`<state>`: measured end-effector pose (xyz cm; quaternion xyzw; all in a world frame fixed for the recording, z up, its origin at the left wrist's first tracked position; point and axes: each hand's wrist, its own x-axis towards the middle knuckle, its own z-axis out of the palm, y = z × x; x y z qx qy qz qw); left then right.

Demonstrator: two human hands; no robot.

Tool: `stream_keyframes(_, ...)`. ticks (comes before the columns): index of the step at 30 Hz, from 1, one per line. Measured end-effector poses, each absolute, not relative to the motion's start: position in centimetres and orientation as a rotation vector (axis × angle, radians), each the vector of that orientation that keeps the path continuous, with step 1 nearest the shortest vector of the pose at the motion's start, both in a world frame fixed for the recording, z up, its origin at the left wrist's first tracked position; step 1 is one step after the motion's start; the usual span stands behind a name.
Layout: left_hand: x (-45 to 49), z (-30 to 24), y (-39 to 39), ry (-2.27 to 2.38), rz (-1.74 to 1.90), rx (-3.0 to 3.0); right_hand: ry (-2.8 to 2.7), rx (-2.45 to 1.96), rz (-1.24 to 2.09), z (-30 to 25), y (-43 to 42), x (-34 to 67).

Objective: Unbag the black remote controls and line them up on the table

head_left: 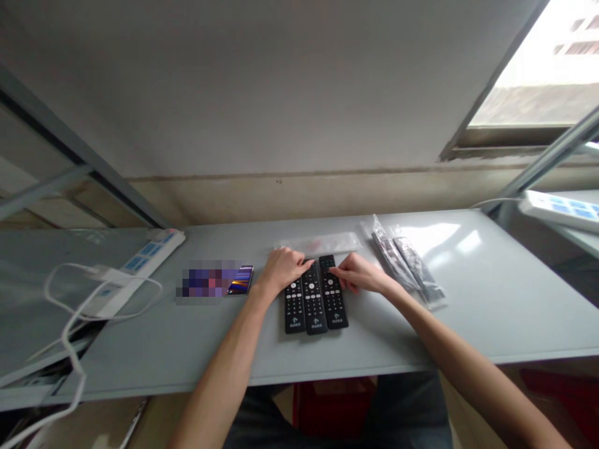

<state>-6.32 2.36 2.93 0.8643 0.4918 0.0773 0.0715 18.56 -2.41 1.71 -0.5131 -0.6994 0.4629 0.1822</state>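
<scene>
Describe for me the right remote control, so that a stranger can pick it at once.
On the grey table, three black remote controls lie side by side. Pick the rightmost one, nearest the plastic-wrapped packets, its top end touched by the right hand.

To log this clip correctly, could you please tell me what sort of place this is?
Probably a small packing workstation: a long grey bench with three black remote controls in a row, more remotes in plastic bags, and a power strip.
</scene>
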Motion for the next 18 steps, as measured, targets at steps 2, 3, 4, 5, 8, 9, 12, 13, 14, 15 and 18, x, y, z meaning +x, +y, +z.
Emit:
stream_keyframes(2, -6.4, 3.1, 2.3, 1.487, 0.216, 2.619, -2.035, -1.451, 1.244, 2.1, -2.7, 18.2)
stream_keyframes(3, -6.4, 3.2, 2.3, 1.492, 0.216, 2.624, -2.065, -1.463, 1.202, 2.3, -2.9, 18.1)
stream_keyframes(4, -6.4, 3.3, 2.2, 1.500, 0.218, 2.627, -2.089, -1.481, 1.161, 2.5, -3.0, 17.9)
stream_keyframes(5, -6.3, 3.3, 2.2, 1.506, 0.219, 2.631, -2.101, -1.502, 1.129, 2.6, -3.1, 17.7)
stream_keyframes(8, -6.2, 3.3, 2.1, 1.517, 0.212, 2.644, -2.112, -1.550, 1.074, 2.8, -3.4, 17.3)
stream_keyframes(9, -6.1, 3.2, 2.1, 1.520, 0.208, 2.648, -2.114, -1.560, 1.059, 2.8, -3.5, 17.2)
stream_keyframes(12, -6.0, 2.9, 2.1, 1.536, 0.212, 2.659, -2.112, -1.596, 0.983, 2.9, -3.7, 16.9)
stream_keyframes(13, -6.0, 2.8, 2.2, 1.541, 0.223, 2.663, -2.109, -1.606, 0.955, 2.8, -3.7, 16.7)
stream_keyframes(14, -5.9, 2.6, 2.2, 1.544, 0.236, 2.667, -2.104, -1.616, 0.926, 2.8, -3.8, 16.6)
stream_keyframes(15, -5.9, 2.5, 2.2, 1.547, 0.250, 2.670, -2.097, -1.628, 0.895, 2.7, -3.8, 16.4)
stream_keyframes(18, -6.0, 2.1, 2.3, 1.539, 0.283, 2.684, -2.049, -1.683, 0.776, 2.6, -3.5, 16.1)
